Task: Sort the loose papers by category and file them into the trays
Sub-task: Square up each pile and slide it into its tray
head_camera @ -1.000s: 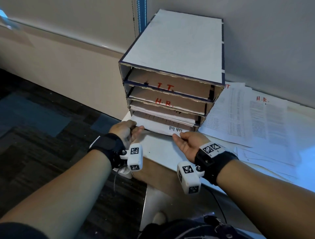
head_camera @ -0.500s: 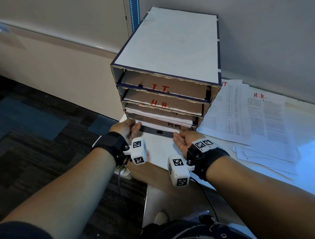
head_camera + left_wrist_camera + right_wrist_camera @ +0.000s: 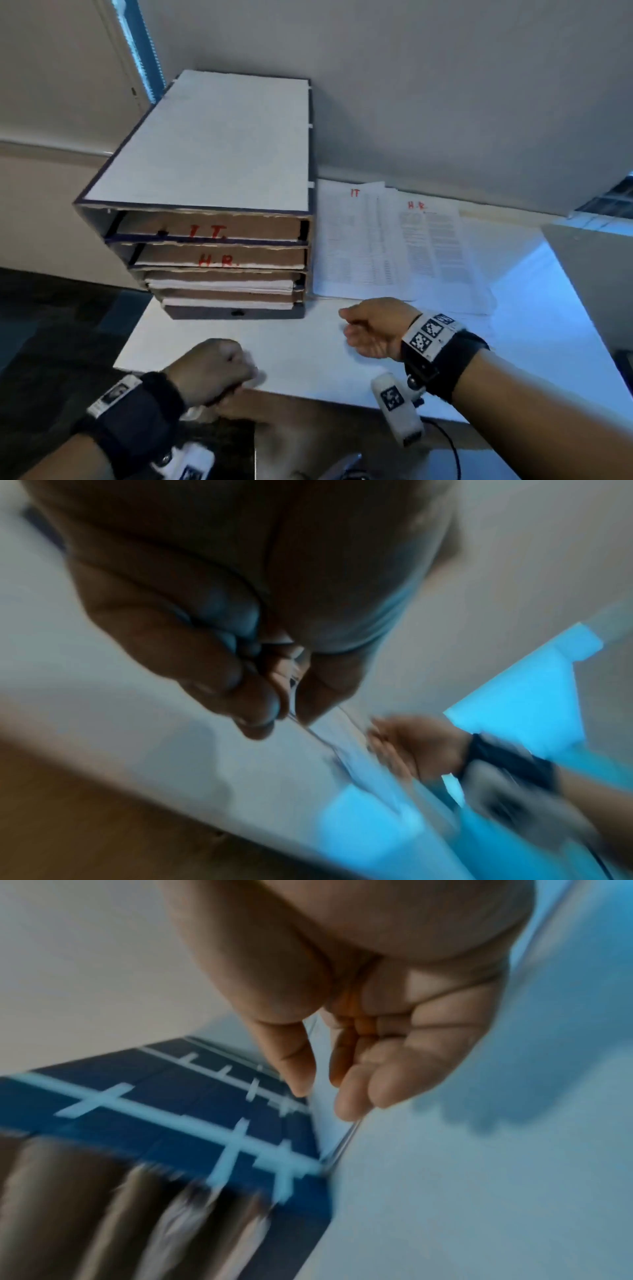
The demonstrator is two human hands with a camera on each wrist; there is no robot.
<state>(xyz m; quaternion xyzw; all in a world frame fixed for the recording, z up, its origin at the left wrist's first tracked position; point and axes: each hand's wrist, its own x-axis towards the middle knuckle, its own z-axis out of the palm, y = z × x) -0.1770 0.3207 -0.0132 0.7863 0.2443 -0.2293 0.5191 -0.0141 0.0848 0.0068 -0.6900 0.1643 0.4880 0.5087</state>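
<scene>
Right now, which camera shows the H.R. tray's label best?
The head view: the red H.R. label faces the camera, second tray down in the tray stack. The right wrist view shows only the stack's blue taped side and blurred tray fronts, with no lettering readable. The left wrist view doesn't show it.

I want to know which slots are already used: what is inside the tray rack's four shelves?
In the tray rack, the I.T. shelf and H.R. shelf show only bare cardboard. The two lower shelves each hold white papers. Their depths are hidden.

Office: labelled filing trays (image 3: pixel 219 240), paperwork (image 3: pixel 394 240)
</scene>
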